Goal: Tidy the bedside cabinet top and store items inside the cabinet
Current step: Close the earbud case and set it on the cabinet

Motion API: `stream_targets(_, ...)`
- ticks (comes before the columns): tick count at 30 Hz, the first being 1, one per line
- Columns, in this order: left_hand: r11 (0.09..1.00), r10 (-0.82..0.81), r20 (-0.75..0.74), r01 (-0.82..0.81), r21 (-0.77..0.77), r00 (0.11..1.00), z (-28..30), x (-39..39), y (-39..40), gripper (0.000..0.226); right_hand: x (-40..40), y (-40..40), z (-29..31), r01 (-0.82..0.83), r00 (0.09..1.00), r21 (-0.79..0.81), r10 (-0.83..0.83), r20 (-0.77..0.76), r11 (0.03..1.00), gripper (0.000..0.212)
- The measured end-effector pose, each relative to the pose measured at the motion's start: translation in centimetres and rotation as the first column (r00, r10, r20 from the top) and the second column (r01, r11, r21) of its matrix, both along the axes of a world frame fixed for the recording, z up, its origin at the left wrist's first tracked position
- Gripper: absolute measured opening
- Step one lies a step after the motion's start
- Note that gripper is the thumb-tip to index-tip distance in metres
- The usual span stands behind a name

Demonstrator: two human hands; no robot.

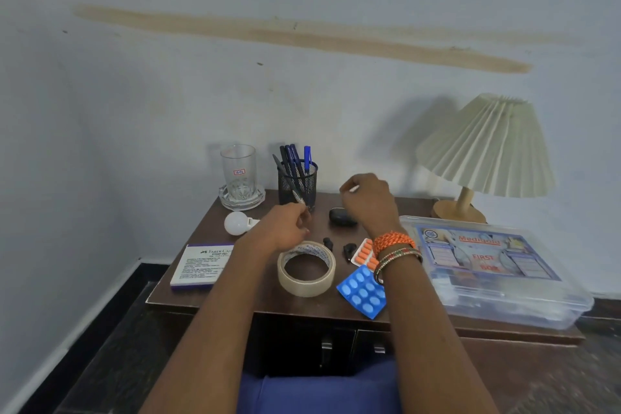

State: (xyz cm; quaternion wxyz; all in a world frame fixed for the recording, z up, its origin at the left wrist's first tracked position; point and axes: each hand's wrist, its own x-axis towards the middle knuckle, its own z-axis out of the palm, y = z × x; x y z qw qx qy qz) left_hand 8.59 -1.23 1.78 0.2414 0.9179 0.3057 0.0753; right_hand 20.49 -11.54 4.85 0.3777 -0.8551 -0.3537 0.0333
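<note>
A "FABER-CASTELL STAMP PAD" box [201, 265] lies near the tabletop's [242, 299] left edge; the clear case [497, 265] at the right edge reads "FIRST". The left hand [285, 225] pinches a pen [300, 197] beside the mesh holder [297, 183]. The right hand's [366, 197] curled fingers [349, 186] seem to hold something small and white.

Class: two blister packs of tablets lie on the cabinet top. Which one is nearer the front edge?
The blue blister pack. It lies nearer the front edge than the orange blister pack, which sits just behind it.

Dim, even indoor light, soft lamp [484, 148] shadow on wall [302, 94] to its left, mild blur on both hands, wide-angle bending at edges, no glare
</note>
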Motion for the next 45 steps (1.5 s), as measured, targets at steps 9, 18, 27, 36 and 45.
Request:
stream_targets(9, 0.999, 0.004, -0.172, 0.005, 0.052, 0.985, -1.5, 0.4, 0.0, 0.036, -0.6, 0.4, -1.9, -0.140, 0.987, -0.350, 0.103, -0.122, 0.926, 0.026)
stream_targets(18, 0.997, 0.028, -0.134, -0.018, 0.075, 0.991, -2.1, 0.0, 0.3, 0.030, -2.3, 1.1, -2.1, -0.227, 0.971, -0.461, 0.161, -0.179, 0.858, 0.040)
stream_targets(27, 0.992, 0.075, -0.075, -0.067, 0.107, 0.994, -2.2, -0.3, 0.9, 0.028, -2.8, 1.8, -2.5, -0.245, 0.965, -0.411, 0.178, -0.195, 0.878, 0.034)
stream_targets(36, 0.963, 0.172, -0.116, -0.142, 0.230, 0.978, -2.2, -1.0, 1.5, 0.030, -1.1, 1.7, -2.9, -0.116, 0.982, -0.176, 0.087, -0.165, 0.977, 0.025)
stream_targets(45, 0.989, 0.115, -0.022, -0.112, 0.099, 0.993, -1.4, -0.5, 1.5, 0.035, 1.2, 1.3, -3.8, 0.068, 0.988, 0.068, -0.058, -0.143, 0.995, 0.025)
